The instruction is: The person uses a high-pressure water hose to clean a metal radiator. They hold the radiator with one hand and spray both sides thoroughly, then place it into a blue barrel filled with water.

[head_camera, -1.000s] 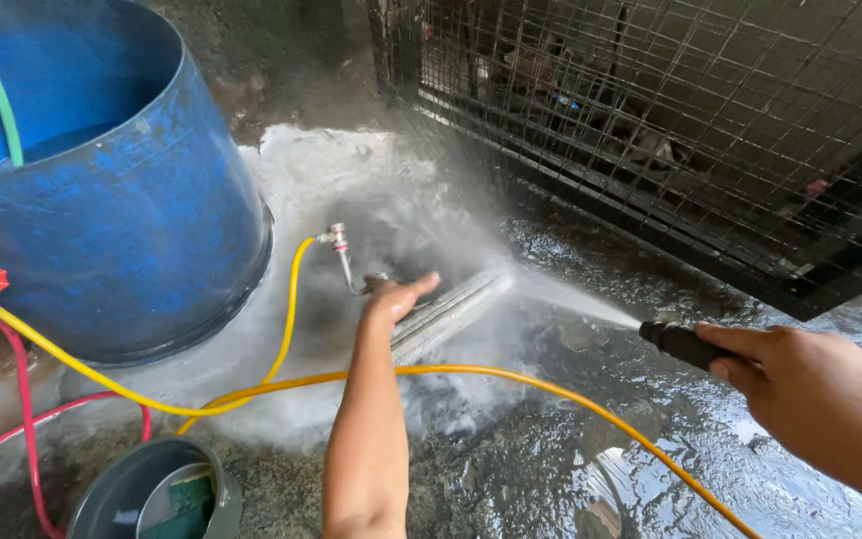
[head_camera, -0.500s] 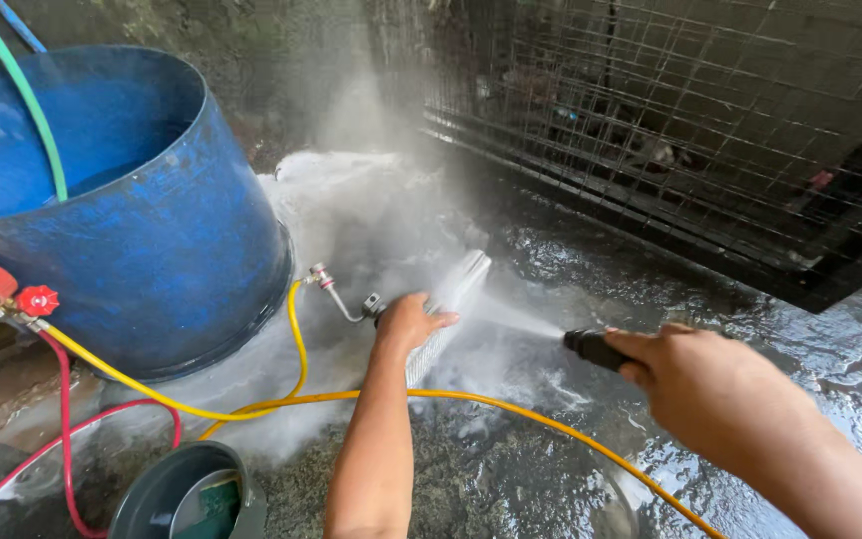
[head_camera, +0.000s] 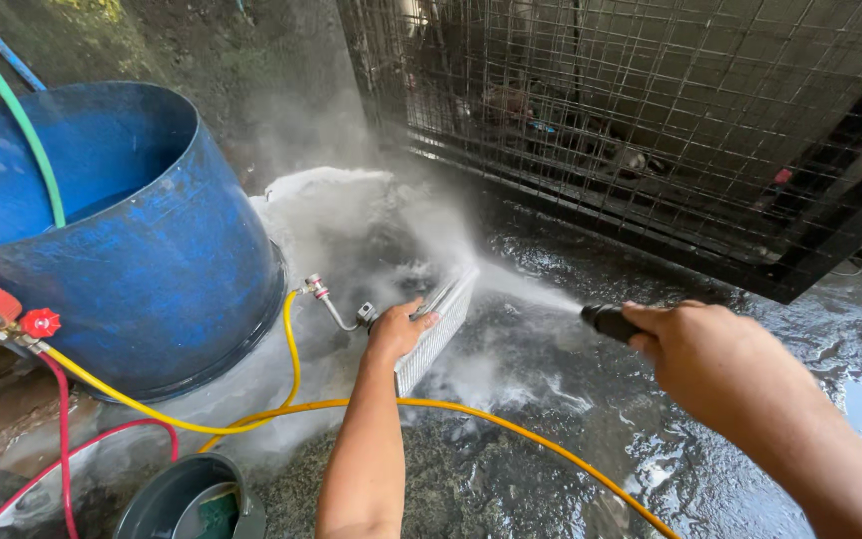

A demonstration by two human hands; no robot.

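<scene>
Wet, dark concrete floor (head_camera: 571,439) is spreading beneath everything, glistening with runoff, while a black wire-mesh cage (head_camera: 650,130) is closing off the far side and a big blue barrel (head_camera: 122,260) is standing at the left with a green hose (head_camera: 27,140) dipping into it.

Compared with the moment before, the view is sitting closer and the finned coil (head_camera: 439,327) is now tilted up on edge rather than lying flatter in the foam; the spray is striking its upper corner and mist is billowing thicker toward the cage. That suggests the rinse is moving across the fins, with the foam (head_camera: 351,215) behind it still unwashed.

The left hand (head_camera: 398,331) is clamped over the near top edge of the coil, fingers curled on it, propping it upright. The right hand (head_camera: 705,354) is closed around the black spray nozzle (head_camera: 611,321), held well apart from the coil to its right, the jet bridging the gap between them. The coil's metal pipe stub (head_camera: 329,304) is sticking out leftward, just beside the left hand.

A yellow hose (head_camera: 511,431) is curving across the floor under the left forearm, and a red hose (head_camera: 62,439) is dropping from a red-knobbed valve (head_camera: 40,322) at the left edge. A grey bucket (head_camera: 167,499) is sitting at the bottom.
</scene>
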